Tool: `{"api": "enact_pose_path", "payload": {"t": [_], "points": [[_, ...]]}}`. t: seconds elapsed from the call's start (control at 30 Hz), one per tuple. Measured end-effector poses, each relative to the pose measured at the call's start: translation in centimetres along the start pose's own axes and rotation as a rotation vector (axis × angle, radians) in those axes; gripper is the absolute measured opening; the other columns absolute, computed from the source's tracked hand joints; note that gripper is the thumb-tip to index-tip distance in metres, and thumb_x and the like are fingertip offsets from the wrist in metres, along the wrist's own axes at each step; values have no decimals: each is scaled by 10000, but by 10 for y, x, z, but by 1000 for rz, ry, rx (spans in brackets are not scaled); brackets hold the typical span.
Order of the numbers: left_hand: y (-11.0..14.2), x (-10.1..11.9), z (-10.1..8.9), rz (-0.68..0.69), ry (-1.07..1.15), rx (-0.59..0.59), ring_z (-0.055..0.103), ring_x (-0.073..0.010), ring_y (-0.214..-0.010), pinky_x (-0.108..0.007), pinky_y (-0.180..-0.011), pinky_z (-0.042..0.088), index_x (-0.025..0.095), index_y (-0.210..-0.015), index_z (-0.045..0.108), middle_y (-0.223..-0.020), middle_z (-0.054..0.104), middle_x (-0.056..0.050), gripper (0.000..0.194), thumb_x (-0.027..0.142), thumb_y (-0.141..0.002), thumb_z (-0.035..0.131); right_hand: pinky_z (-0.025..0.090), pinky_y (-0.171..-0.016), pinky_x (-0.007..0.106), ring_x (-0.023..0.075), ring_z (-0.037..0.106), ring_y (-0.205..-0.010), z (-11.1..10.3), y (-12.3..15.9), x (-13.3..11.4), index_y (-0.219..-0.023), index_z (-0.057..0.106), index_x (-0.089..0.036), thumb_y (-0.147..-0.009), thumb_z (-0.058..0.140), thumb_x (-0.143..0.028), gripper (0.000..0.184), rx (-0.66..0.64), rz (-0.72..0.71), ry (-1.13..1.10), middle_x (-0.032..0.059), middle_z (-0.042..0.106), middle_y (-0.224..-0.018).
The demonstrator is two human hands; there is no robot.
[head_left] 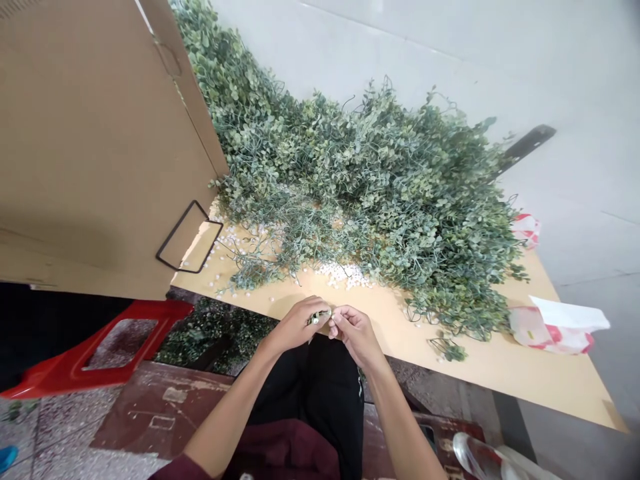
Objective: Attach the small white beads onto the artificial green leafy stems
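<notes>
My left hand [303,321] is closed around a small green stem piece [316,316] with a whitish bit showing at its lower side. Against its fingertips, my right hand [354,331] is closed in a pinch; whatever lies between those fingers is too small to make out. Both hands are over the near edge of the table, above my lap. Just beyond them lies a pile of small white pieces [345,275]. Behind the pile spreads a large heap of artificial green leaf sprigs [360,160]. One loose sprig [449,348] rests to the right of my hands.
A big cardboard box [100,133] stands at the left, with a black wire frame [199,270] at its corner. Red-and-white plastic packets [545,330] lie on the right of the tan table [565,380]. A red plastic chair [165,310] is at lower left.
</notes>
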State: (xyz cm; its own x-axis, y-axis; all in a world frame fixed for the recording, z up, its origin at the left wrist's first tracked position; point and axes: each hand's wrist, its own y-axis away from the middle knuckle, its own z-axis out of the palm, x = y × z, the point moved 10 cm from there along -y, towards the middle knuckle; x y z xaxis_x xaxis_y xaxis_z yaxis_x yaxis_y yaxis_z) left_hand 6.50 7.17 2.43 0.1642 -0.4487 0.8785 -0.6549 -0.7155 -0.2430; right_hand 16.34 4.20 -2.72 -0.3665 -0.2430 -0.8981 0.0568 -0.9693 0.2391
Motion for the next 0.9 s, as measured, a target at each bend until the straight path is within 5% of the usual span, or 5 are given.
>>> {"api": "enact_pose_path", "payload": {"t": [0.27, 0.9], "points": [[2, -1, 2, -4, 21, -5, 515, -172, -809, -263, -760, 401, 166, -809, 579, -815, 574, -44, 296, 313, -988, 395, 466, -566, 221, 89, 509, -555, -1, 6, -1, -760, 655, -174, -804, 731, -368, 213, 114, -38, 0, -21, 572, -647], [1, -7, -2, -87, 88, 58, 556, -169, -841, -255, -791, 428, 165, -903, 635, -872, 596, -52, 287, 343, -982, 424, 499, -617, 260, 104, 547, -591, -10, 2, -2, -848, 700, -175, -782, 739, -350, 191, 161, -106, 13, -8, 617, -692]]}}
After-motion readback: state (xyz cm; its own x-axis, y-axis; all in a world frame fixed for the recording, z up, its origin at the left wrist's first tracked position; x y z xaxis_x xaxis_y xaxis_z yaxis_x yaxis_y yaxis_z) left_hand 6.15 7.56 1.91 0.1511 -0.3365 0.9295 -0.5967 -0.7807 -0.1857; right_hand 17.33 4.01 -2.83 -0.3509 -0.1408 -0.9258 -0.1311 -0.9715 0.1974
